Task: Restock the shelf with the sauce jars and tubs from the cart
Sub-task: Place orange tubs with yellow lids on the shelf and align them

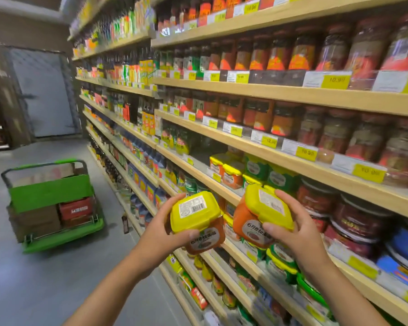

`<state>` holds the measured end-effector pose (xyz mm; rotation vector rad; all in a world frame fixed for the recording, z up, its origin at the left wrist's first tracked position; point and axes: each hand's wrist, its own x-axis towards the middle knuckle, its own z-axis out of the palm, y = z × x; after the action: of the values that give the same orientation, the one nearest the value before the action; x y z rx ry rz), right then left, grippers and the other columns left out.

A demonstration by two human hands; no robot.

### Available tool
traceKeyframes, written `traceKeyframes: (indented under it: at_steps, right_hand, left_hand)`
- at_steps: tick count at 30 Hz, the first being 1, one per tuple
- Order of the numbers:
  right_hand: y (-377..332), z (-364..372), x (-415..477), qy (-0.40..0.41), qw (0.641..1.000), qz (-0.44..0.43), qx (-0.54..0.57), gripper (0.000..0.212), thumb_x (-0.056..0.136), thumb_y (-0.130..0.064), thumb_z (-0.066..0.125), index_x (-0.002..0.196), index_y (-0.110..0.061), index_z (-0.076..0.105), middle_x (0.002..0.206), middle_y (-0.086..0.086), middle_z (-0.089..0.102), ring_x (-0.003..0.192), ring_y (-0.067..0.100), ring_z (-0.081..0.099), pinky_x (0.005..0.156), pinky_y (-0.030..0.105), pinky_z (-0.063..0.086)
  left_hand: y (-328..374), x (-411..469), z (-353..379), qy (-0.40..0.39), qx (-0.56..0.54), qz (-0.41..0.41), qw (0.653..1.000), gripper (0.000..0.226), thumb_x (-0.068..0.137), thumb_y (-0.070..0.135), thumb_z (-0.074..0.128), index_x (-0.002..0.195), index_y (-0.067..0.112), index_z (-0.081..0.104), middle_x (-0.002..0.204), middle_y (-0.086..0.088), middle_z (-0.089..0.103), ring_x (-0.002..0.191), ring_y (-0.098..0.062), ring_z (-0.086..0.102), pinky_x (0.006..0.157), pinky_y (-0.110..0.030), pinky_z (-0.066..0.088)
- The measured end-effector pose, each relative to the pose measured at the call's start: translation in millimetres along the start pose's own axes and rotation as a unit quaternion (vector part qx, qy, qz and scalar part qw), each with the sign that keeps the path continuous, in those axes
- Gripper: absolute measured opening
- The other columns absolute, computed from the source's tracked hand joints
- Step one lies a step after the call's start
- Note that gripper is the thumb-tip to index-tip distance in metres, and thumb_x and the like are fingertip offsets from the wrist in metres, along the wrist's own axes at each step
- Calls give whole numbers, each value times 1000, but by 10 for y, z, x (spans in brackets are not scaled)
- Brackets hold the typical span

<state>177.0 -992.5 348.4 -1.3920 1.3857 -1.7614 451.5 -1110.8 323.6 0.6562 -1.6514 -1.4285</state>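
Since my left grip (161,223) clasps the left tub (196,211) and my right grip (292,231) the right tub (265,208), both low in mid-frame before the shelf (196,172), I'd level each, then slide it beside the matching stock (231,172) just above, label outward.

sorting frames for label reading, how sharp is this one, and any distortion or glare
Head view: sharpest on the left tub in the left hand and the right tub in the right hand; its upper-right jars smear with blur, shelf boards bow from the wide lens, the green cart is soft; lighting even, faint sheen on jars.
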Motion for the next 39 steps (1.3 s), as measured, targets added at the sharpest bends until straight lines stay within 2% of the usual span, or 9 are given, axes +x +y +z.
traceKeyframes:
  at_steps: [2, 10, 13, 19, 25, 30, 33, 35, 39]
  right_hand:
    - [106, 22, 243, -5, 1000, -2, -5, 87, 56, -25, 86, 136, -22, 53, 122, -4, 67, 105, 10, 68, 73, 21, 56]
    - [561, 134, 1130, 12, 999, 30, -9, 91, 51, -34, 87, 136, -28, 54, 119, -3, 69, 104, 17, 69, 73, 27, 57]
    - [673, 185, 1331, 15, 999, 39, -8, 90, 55, -24, 87, 138, -28, 52, 120, 0, 69, 102, 16, 70, 72, 26, 58]
    - [866, 327, 1604, 32, 996, 76, -17, 115, 41, -50, 97, 142, -40, 43, 126, -5, 67, 110, 19, 67, 89, 47, 56]
    - [1002, 614, 1897, 87, 991, 69, -67, 111, 45, -40, 91, 145, -32, 42, 120, -12, 69, 105, 6, 67, 76, 23, 57]
    - [1135, 1019, 2240, 165, 978, 82, -97, 115, 41, -42, 90, 145, -29, 43, 120, -9, 68, 104, 7, 68, 79, 29, 59]
    - [1211, 1252, 2475, 208, 964, 93, -133, 114, 41, -43, 92, 144, -25, 45, 119, -8, 68, 102, 5, 68, 77, 23, 57]
    - [1235, 1365, 2635, 239, 953, 104, -154, 108, 44, -39, 97, 138, -20, 49, 116, -7, 69, 99, 5, 68, 75, 20, 56]
    - [1237, 1504, 2915, 273, 934, 118, -196, 91, 45, -44, 96, 122, -15, 58, 105, -1, 74, 94, 15, 71, 78, 32, 58]
  left_hand:
    - [-60, 314, -69, -9, 9, 1, 1000, 100, 54, 50, 95, 142, 41, 47, 138, 0, 58, 121, -21, 64, 92, -46, 58]
    - [-387, 1331, -332, -41, 16, -6, 999, 97, 61, 37, 91, 146, 42, 43, 133, 9, 63, 120, -20, 65, 96, -47, 57]
    - [-470, 1621, -421, -52, 30, -5, 998, 96, 63, 38, 90, 146, 43, 43, 133, 11, 63, 120, -20, 64, 97, -47, 56]
    - [-756, 2176, -568, -83, 11, -9, 996, 94, 59, 42, 92, 142, 45, 47, 134, 10, 62, 120, -21, 64, 96, -49, 56]
    - [-1039, 2785, -893, -147, 7, -9, 989, 98, 55, 49, 95, 142, 47, 48, 135, 14, 61, 122, -20, 63, 96, -50, 55]
    - [-1215, 3325, -1290, -219, -12, -28, 975, 96, 53, 49, 95, 137, 53, 50, 129, 14, 65, 118, -20, 65, 90, -43, 58]
    - [-1310, 3644, -1527, -254, -20, -32, 967, 95, 52, 49, 96, 136, 55, 51, 132, 15, 64, 120, -19, 64, 92, -46, 58]
    - [-1374, 3819, -1674, -273, -22, -35, 961, 95, 53, 48, 96, 136, 56, 50, 134, 15, 63, 121, -17, 64, 93, -46, 57]
    - [-1461, 4083, -1933, -308, -29, -31, 951, 101, 53, 48, 96, 142, 48, 48, 134, 17, 63, 123, -15, 63, 90, -38, 58]
